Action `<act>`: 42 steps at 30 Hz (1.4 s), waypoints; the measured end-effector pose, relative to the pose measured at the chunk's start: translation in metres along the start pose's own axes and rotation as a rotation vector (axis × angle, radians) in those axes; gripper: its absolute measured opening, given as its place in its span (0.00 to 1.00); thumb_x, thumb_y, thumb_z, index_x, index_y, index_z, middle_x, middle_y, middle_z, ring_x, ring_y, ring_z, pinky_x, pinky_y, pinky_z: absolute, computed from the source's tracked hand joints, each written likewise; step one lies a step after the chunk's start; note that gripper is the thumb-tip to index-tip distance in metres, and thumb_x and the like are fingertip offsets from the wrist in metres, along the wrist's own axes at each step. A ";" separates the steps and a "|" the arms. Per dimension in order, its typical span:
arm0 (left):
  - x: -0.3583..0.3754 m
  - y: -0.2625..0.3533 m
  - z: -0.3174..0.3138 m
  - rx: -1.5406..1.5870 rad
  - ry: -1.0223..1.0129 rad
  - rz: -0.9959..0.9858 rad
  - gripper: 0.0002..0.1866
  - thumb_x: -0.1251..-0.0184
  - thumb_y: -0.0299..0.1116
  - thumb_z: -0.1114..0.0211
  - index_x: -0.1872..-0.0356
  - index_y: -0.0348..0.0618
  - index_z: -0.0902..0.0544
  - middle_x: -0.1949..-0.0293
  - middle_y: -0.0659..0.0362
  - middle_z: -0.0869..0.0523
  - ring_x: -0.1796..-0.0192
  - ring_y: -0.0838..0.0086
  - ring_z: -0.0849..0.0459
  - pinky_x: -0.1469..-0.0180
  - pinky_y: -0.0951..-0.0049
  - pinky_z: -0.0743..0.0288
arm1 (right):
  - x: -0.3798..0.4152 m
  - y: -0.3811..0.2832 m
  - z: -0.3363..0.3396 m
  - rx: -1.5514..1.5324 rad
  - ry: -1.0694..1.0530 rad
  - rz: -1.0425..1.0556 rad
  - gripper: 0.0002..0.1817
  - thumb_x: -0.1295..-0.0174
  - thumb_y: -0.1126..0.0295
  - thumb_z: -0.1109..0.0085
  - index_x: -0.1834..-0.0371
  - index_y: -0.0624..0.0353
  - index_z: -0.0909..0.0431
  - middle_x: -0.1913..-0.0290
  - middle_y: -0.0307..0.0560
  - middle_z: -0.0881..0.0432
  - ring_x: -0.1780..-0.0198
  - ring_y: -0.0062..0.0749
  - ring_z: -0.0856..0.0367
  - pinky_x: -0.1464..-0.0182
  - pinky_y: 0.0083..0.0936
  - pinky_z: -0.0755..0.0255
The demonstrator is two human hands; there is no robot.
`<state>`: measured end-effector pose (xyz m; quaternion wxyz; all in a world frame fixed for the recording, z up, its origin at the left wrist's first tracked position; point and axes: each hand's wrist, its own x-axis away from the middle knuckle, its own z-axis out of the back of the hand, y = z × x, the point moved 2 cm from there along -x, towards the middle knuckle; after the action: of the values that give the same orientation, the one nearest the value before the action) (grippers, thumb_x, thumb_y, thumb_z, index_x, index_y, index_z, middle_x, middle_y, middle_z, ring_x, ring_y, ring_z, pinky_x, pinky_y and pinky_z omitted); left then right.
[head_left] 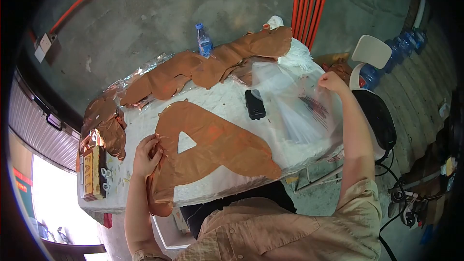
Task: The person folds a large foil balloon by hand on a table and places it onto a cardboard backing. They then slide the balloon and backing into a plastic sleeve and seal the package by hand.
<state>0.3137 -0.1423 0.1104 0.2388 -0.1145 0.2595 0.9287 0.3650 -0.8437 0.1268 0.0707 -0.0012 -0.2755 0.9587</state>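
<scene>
A flat copper foil balloon shaped like the letter A point(217, 150) lies on the white table point(227, 104) in front of me. My left hand point(146, 154) pinches the balloon's left edge near one leg of the letter. My right hand point(332, 81) is stretched to the far right, its fingers closed on the edge of a clear plastic bag point(295, 101) that spreads over the table's right side. A black phone-like device point(254, 104) lies between the balloon and the bag.
More copper foil balloons point(208, 65) pile along the table's far edge with a water bottle point(204, 41). A small box with lettering point(93, 171) sits at the left end. A white chair point(369, 55) and black bag point(379, 118) stand to the right. Red cables point(309, 5) run across the floor.
</scene>
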 end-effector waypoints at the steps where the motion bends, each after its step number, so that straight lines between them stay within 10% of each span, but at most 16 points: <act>1: 0.000 0.000 0.000 -0.009 0.030 -0.032 0.17 0.45 0.29 0.35 0.52 0.36 0.20 0.44 0.49 0.21 0.41 0.54 0.24 0.39 0.61 0.30 | -0.005 -0.005 -0.002 0.109 0.138 0.012 0.11 0.49 0.64 0.39 0.68 0.58 0.14 0.69 0.47 0.14 0.73 0.41 0.18 0.64 0.34 0.24; 11: 0.000 -0.007 -0.002 0.021 0.056 -0.086 0.19 0.46 0.29 0.34 0.51 0.38 0.20 0.44 0.50 0.21 0.42 0.54 0.23 0.40 0.61 0.29 | 0.000 -0.100 -0.005 0.406 0.769 0.215 0.16 0.46 0.71 0.38 0.53 0.56 0.22 0.57 0.51 0.23 0.51 0.50 0.23 0.51 0.41 0.27; 20: 0.001 -0.009 0.000 -0.058 0.085 -0.074 0.20 0.46 0.36 0.34 0.50 0.42 0.20 0.45 0.53 0.21 0.43 0.56 0.24 0.41 0.59 0.30 | 0.014 -0.352 -0.136 0.190 0.332 0.994 0.15 0.47 0.68 0.38 0.55 0.57 0.21 0.54 0.47 0.22 0.51 0.45 0.23 0.51 0.39 0.26; 35: 0.005 -0.011 0.002 0.000 0.088 0.009 0.22 0.51 0.39 0.31 0.52 0.47 0.20 0.44 0.57 0.23 0.38 0.62 0.27 0.37 0.59 0.37 | -0.085 -0.527 -0.337 0.167 0.331 0.916 0.25 0.47 0.63 0.36 0.46 0.59 0.28 0.50 0.49 0.25 0.44 0.48 0.25 0.50 0.44 0.24; 42: 0.002 -0.009 -0.001 0.019 0.084 0.008 0.21 0.51 0.37 0.30 0.53 0.47 0.20 0.45 0.57 0.24 0.37 0.63 0.29 0.37 0.61 0.37 | -0.125 -0.527 -0.350 0.448 0.189 0.907 0.09 0.47 0.66 0.36 0.69 0.60 0.18 0.58 0.52 0.19 0.51 0.46 0.20 0.52 0.41 0.24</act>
<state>0.3162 -0.1350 0.1052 0.2252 -0.1499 0.2787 0.9215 0.5745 -0.2342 0.1043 -0.3291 -0.1918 -0.0276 0.9242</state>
